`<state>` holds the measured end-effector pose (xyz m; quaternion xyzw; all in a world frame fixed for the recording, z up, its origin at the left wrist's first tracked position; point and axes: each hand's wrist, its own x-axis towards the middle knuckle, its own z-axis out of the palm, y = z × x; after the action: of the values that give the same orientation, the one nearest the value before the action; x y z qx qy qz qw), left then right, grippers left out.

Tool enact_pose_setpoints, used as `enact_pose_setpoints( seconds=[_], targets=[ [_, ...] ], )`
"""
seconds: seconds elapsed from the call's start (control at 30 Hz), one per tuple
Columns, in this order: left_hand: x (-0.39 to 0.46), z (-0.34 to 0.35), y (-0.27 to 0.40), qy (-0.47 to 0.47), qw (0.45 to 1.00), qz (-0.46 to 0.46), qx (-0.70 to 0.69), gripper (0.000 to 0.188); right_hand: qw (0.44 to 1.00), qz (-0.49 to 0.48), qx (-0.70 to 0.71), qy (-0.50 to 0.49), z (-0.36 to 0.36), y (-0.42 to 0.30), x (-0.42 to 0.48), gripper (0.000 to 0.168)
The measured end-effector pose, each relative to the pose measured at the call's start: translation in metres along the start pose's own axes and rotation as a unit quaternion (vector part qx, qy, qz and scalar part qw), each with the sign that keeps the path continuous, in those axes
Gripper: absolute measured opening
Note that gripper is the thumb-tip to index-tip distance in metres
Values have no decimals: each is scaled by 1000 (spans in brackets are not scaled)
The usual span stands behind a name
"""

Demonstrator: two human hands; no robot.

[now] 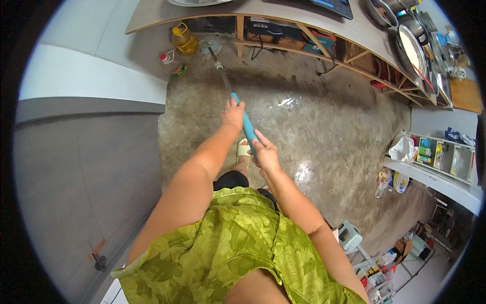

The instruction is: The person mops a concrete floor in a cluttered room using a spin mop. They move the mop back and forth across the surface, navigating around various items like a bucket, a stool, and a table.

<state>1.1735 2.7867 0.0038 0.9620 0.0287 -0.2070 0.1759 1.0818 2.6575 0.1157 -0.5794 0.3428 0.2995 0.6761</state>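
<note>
A mop (225, 79) with a blue grip and a metal pole slants away from me across the wet concrete floor (322, 125). My left hand (232, 113) is closed around the upper end of the blue grip, farther from my body. Nearer to me, my right hand (264, 150) holds the lower end of the same grip. The round mop head (209, 47) lies on the floor at the far left, close to a jug of yellow oil (184, 40) and a clear plastic bottle with a red cap (170, 59).
A long table (265, 11) with wooden legs runs across the far side, with boxes and cables beneath. Pans (412, 49) stand on its right part. A grey wall (87, 163) bounds the left. Shelving with containers (442, 154) and a pale plastic stool (349, 235) are at the right.
</note>
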Motion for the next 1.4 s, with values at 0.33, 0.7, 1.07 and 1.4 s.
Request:
enact_pose_setpoints(
  seconds=[0.33,0.7,1.07,1.4],
  targets=[
    [-100,89,83,-225,868,439,55,13,993,65,-77,53,-125,43,-155,42],
    [-82,56,81,-171,906,386,-16,16,989,118,-80,31,-133,13,-136,42],
    [-26,45,40,-121,950,271,98,11,986,-45,-161,23,-88,69,-44,45],
    [-234,80,203,-483,611,627,4,15,982,67,-46,173,-184,124,-349,43]
  ],
)
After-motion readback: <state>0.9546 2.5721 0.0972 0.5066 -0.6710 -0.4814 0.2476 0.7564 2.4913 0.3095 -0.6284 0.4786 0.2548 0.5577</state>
